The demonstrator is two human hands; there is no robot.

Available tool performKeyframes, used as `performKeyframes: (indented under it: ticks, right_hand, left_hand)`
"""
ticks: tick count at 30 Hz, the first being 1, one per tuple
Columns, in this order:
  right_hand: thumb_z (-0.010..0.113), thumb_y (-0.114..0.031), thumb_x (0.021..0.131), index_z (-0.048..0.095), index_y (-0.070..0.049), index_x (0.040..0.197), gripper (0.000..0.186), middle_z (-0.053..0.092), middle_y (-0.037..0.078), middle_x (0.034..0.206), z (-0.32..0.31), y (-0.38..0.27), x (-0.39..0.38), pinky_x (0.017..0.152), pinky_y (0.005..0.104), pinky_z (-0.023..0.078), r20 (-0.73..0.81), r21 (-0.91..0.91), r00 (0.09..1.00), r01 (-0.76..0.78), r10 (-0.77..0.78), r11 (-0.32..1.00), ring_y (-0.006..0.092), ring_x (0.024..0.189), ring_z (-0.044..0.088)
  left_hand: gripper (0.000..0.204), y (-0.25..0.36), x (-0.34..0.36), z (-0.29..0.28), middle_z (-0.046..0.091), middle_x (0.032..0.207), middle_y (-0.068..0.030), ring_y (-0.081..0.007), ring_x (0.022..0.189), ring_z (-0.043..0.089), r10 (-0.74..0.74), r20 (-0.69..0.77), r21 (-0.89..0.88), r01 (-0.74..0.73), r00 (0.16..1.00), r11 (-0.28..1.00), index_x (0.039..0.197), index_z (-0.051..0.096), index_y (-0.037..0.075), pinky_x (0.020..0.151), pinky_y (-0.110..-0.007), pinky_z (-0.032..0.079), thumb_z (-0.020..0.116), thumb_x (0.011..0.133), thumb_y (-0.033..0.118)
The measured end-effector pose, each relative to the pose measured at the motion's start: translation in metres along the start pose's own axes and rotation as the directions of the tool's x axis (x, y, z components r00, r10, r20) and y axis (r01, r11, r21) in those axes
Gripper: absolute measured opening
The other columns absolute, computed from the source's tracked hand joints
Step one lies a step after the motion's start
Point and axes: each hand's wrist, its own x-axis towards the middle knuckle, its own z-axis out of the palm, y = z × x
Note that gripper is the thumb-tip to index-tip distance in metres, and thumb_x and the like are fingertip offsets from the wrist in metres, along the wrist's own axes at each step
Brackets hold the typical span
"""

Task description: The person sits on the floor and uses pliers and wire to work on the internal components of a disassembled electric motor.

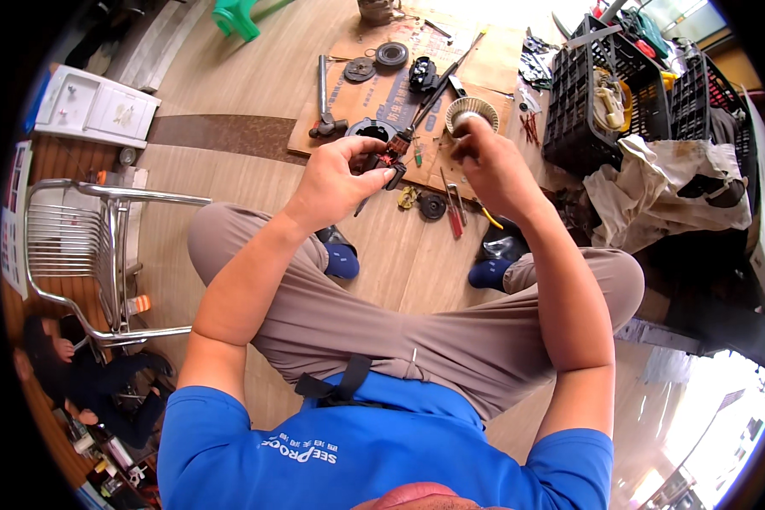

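My left hand (338, 177) grips a small black motor part with reddish copper wires (390, 159) between thumb and fingers, over the cardboard. A black cable (440, 87) runs from beside this part up to the right. My right hand (495, 166) hovers to its right with the fingers bent together; what they hold, if anything, does not show. Just beyond those fingers sits a cream ribbed fan wheel (473, 109), partly covered by the hand. Behind my left hand lies a dark round housing (371, 127). A small green-handled screwdriver (418, 156) rests between my hands.
Cardboard (357, 95) on the floor carries a hammer (323, 98), black discs (391, 56) and a black block-shaped part (422, 74). Red-handled tools (455, 219) lie nearer my feet. Black crates (574, 98) stand right, a metal chair (68, 255) left. Another person (93, 387) sits lower left.
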Motion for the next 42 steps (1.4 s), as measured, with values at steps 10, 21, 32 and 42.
performKeyframes:
  ticks: [10,21,32,42]
  right_hand:
    - [0.070,-0.016,0.082,0.068,-0.003,0.094,0.018,0.065,0.016,0.083,0.015,-0.026,-0.001,0.073,0.0418,0.050,0.254,0.065,0.948,0.179,-0.190,0.982,0.0345,0.081,0.063]
    - [0.063,-0.016,0.084,0.062,-0.008,0.084,0.008,0.061,0.008,0.082,0.030,-0.026,-0.001,0.074,0.0407,0.046,0.197,-0.297,0.894,0.445,-0.402,0.845,0.0290,0.083,0.062]
    - [0.058,-0.012,0.078,0.058,-0.012,0.076,0.002,0.059,0.004,0.077,0.055,-0.026,-0.019,0.078,0.0392,0.043,0.117,-0.530,0.905,0.404,-0.408,0.746,0.0230,0.078,0.062]
    - [0.056,-0.010,0.081,0.057,-0.011,0.075,0.006,0.061,0.005,0.076,0.013,0.002,0.002,0.079,0.0384,0.043,-0.160,-0.699,0.924,0.141,-0.346,0.701,0.0229,0.078,0.063]
  left_hand:
    - [0.030,-0.012,0.001,0.002,0.066,0.095,-0.0042,-0.0068,0.085,0.062,0.104,0.017,0.116,-0.106,0.994,0.988,0.107,0.066,-0.006,0.075,-0.023,0.052,0.073,0.082,0.007]
    - [0.028,-0.009,0.001,0.007,0.067,0.095,-0.0031,-0.0059,0.084,0.062,0.023,-0.011,0.017,-0.023,1.000,1.000,0.110,0.064,-0.006,0.074,-0.021,0.052,0.070,0.085,0.006]
    - [0.029,-0.013,0.014,-0.020,0.066,0.112,-0.0150,-0.0246,0.096,0.068,-0.034,-0.025,-0.642,0.010,0.999,0.766,0.123,0.054,-0.004,0.085,-0.039,0.058,0.053,0.098,0.010]
    - [0.031,-0.001,0.004,-0.012,0.066,0.111,-0.0110,-0.0165,0.097,0.066,0.025,0.114,-0.606,0.049,0.993,0.794,0.123,0.056,-0.005,0.084,-0.032,0.057,0.060,0.093,0.002]
